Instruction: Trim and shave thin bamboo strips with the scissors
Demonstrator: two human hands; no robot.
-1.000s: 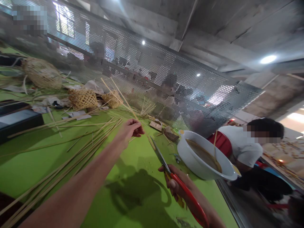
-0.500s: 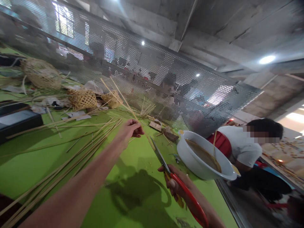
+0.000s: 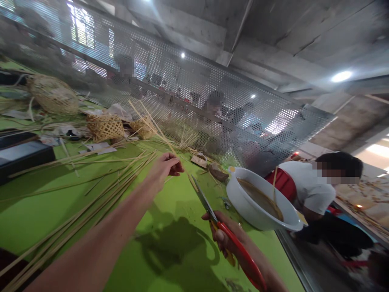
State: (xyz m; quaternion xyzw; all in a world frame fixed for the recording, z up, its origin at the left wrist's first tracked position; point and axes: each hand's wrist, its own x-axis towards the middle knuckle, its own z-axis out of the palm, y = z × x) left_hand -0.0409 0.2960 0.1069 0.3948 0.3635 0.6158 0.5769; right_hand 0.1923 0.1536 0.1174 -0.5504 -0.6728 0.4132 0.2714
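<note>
We are noting two bare hands working over a green counter [image 3: 182, 198], both of them occupied. The left hand [image 3: 172, 164] is reaching out ahead and pinching pale strips [image 3: 165, 139] between thumb and curled fingers; two long ends are fanning up and away beyond the knuckles, while the near end is slanting down toward the other hand. The right hand [image 3: 223, 239] is grasping red-handled scissors [image 3: 226, 230], fingers wrapping the grips, the blades pointing up and left. Their tips are lying right by the near end of the strips; we are not managing to tell whether metal and strip are touching. Just right of the scissors, a white basin [image 3: 247, 209] is holding brown liquid [image 3: 255, 194], with a single strip [image 3: 275, 184] leaning against its far rim. To the left, a loose sheaf of strips [image 3: 133, 174] is running under the left forearm toward the near corner. Farther back we are counting three woven baskets [image 3: 105, 127], lying among scraps of paper, and a dark box [image 3: 27, 158] is sitting at the left edge. A perforated metal panel [image 3: 188, 85] is standing behind everything; at right, a person in a white shirt [image 3: 313, 182] is bending forward.
</note>
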